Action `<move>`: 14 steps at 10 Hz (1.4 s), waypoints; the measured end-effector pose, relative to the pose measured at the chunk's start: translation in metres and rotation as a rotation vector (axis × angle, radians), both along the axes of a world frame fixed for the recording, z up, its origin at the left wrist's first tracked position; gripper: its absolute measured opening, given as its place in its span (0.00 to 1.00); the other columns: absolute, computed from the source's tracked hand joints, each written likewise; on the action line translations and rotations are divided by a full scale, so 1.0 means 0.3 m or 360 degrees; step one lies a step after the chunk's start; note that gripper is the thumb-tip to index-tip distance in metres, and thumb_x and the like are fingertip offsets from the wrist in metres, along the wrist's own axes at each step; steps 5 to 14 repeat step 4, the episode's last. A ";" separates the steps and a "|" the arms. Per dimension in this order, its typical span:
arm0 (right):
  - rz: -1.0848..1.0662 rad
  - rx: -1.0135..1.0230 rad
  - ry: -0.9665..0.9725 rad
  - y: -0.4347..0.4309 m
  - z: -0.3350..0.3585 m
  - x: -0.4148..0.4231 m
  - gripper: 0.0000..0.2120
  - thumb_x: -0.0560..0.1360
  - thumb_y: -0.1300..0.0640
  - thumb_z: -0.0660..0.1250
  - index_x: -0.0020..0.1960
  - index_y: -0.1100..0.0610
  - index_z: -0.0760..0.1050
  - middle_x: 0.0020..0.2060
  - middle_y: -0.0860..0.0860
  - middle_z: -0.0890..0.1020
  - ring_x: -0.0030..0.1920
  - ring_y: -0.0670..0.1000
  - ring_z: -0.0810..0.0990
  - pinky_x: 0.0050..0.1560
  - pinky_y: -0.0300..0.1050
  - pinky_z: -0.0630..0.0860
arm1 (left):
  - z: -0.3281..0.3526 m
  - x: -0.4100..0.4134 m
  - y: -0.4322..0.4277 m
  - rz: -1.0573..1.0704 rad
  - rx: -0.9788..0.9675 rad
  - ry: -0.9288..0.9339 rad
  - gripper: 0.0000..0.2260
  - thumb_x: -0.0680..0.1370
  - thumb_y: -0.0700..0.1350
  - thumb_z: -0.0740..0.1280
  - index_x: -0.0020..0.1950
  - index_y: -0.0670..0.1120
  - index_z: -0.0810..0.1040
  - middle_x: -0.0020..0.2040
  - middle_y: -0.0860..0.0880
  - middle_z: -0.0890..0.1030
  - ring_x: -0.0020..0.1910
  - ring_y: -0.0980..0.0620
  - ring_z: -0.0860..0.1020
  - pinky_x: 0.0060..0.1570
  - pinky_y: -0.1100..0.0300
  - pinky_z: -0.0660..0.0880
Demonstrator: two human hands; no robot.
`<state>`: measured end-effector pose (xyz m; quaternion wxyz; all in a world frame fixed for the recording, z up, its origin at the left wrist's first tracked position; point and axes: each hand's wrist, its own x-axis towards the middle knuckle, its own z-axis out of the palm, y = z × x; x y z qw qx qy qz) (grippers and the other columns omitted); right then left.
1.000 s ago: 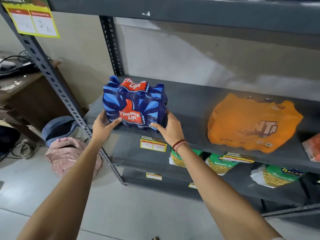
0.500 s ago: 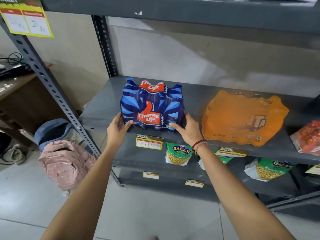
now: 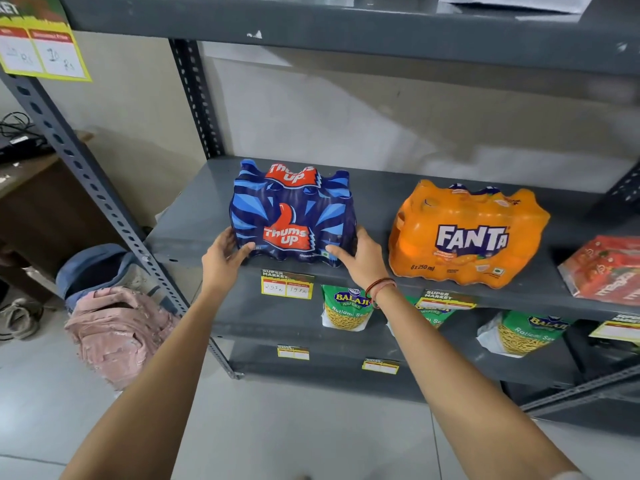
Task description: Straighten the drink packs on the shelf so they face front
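A blue Thums Up drink pack (image 3: 292, 216) stands on the grey shelf (image 3: 374, 181), logo toward me, near the front edge. My left hand (image 3: 223, 259) grips its lower left corner and my right hand (image 3: 360, 261) grips its lower right corner. To the right, an orange Fanta pack (image 3: 467, 233) rests upright on the same shelf, label facing front, apart from both hands. A red drink pack (image 3: 606, 268) lies tilted at the far right edge, partly cut off.
Yellow price tags (image 3: 287, 285) hang on the shelf lip. Green Balaji snack bags (image 3: 344, 310) fill the shelf below. A slotted upright (image 3: 86, 174) stands left. A pink and blue backpack (image 3: 114, 323) lies on the floor beside a brown desk (image 3: 41, 209).
Both hands have carried the Thums Up pack rightward and back onto the shelf, set closer to the Fanta pack. The Fanta pack now appears upright with its label clear.
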<state>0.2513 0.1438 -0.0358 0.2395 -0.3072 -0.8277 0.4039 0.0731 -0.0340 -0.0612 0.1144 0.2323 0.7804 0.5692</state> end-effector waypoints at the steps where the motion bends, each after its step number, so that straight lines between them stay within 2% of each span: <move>1: 0.0010 -0.0002 -0.0025 0.002 0.009 0.005 0.26 0.72 0.49 0.69 0.62 0.62 0.67 0.62 0.58 0.77 0.60 0.58 0.77 0.55 0.50 0.77 | 0.018 0.006 0.000 0.0002 -0.0054 -0.0009 0.27 0.74 0.47 0.70 0.71 0.42 0.67 0.67 0.45 0.75 0.63 0.49 0.74 0.61 0.58 0.70; 2: -0.0001 0.0032 -0.0027 0.006 -0.001 0.010 0.26 0.72 0.47 0.69 0.62 0.61 0.67 0.61 0.58 0.78 0.59 0.58 0.78 0.54 0.48 0.77 | 0.031 0.027 0.007 0.0122 -0.0139 0.0006 0.25 0.74 0.47 0.70 0.68 0.42 0.69 0.65 0.44 0.76 0.62 0.46 0.75 0.62 0.54 0.71; 3: -0.0019 0.0082 -0.0004 -0.012 0.002 0.054 0.25 0.72 0.47 0.68 0.62 0.61 0.69 0.59 0.58 0.78 0.57 0.56 0.78 0.52 0.43 0.75 | 0.060 0.111 0.002 0.0322 -0.0182 -0.0001 0.20 0.75 0.47 0.69 0.65 0.42 0.72 0.60 0.43 0.79 0.57 0.47 0.77 0.57 0.56 0.72; 4: -0.0110 0.0153 0.0105 -0.009 0.001 0.099 0.22 0.74 0.49 0.67 0.61 0.62 0.72 0.58 0.60 0.78 0.57 0.56 0.78 0.53 0.45 0.75 | 0.087 0.203 0.020 0.0263 -0.0176 -0.0005 0.20 0.75 0.48 0.69 0.63 0.41 0.73 0.57 0.44 0.80 0.51 0.51 0.78 0.52 0.60 0.72; 14: -0.0110 0.0153 0.0105 -0.009 0.001 0.099 0.22 0.74 0.49 0.67 0.61 0.62 0.72 0.58 0.60 0.78 0.57 0.56 0.78 0.53 0.45 0.75 | 0.087 0.203 0.020 0.0263 -0.0176 -0.0005 0.20 0.75 0.48 0.69 0.63 0.41 0.73 0.57 0.44 0.80 0.51 0.51 0.78 0.52 0.60 0.72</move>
